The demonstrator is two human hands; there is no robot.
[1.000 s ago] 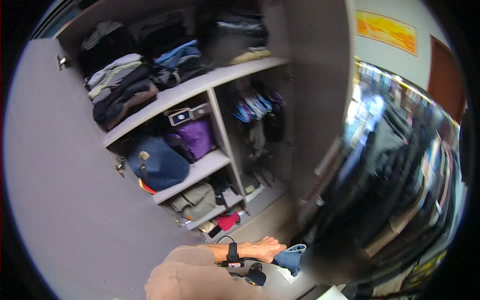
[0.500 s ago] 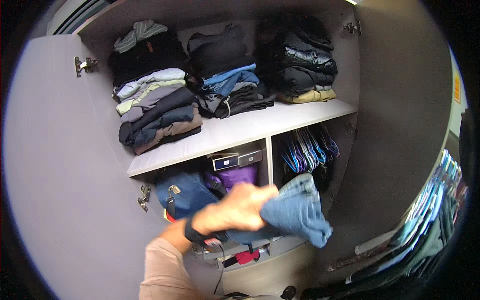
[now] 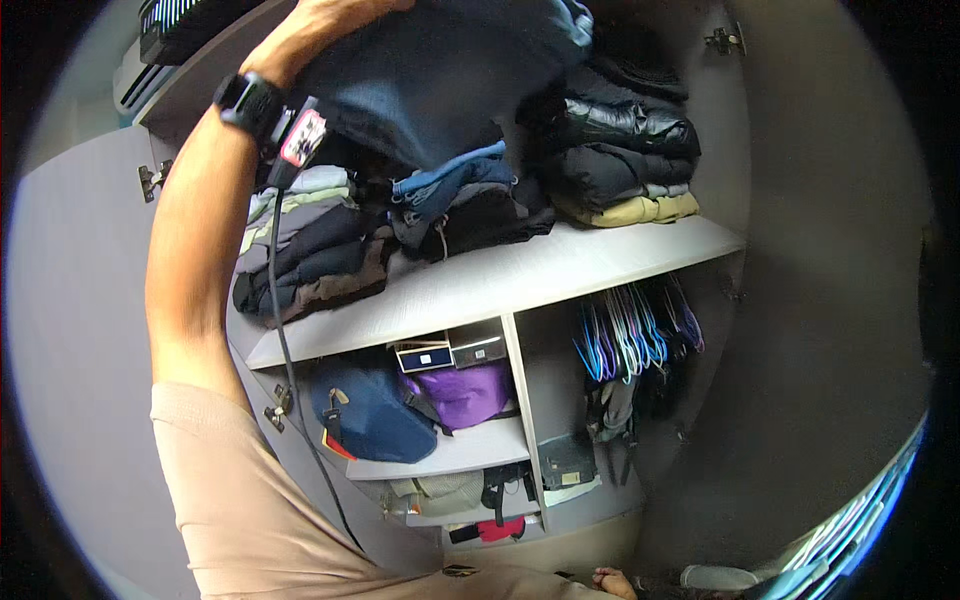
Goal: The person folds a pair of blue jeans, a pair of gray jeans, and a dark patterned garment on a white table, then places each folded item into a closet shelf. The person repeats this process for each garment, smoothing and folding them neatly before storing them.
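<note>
In front of the upper wardrobe shelf (image 3: 490, 268), L. hand (image 3: 335, 18) grips denim garment (image 3: 450, 80) at its upper L. side. L. fingers: closed on fabric; fingertips cut off by top frame edge, so gap btwn. them can't be told. Denim garment is held up, partly covering L. stack (image 3: 320, 250) and mid. stack (image 3: 465, 195); its lower corner is near the blue folded clothes of the latter, contact can't be told.

Arm pose: L. forearm (image 3: 200, 240) raised steeply from lower L., wrist near top edge, beige sleeve (image 3: 240, 490) ending near elbow. Wrist strap (image 3: 250, 108), black, w/ black cable (image 3: 278, 290) running down past sleeve. R. hand (image 3: 612, 582) low at bottom edge, mostly cut off; state of R. fingers can't be told.

Labels: 1 pink-and-white label (image 3: 303, 137) at wrist, marks not legible. Below shelf, blue box (image 3: 425, 358) and adj. grey box (image 3: 480, 346) each bear 1 small pale mark, unreadable; purple bag (image 3: 465, 393) sits beneath, navy bag (image 3: 375, 415) to L.
</note>
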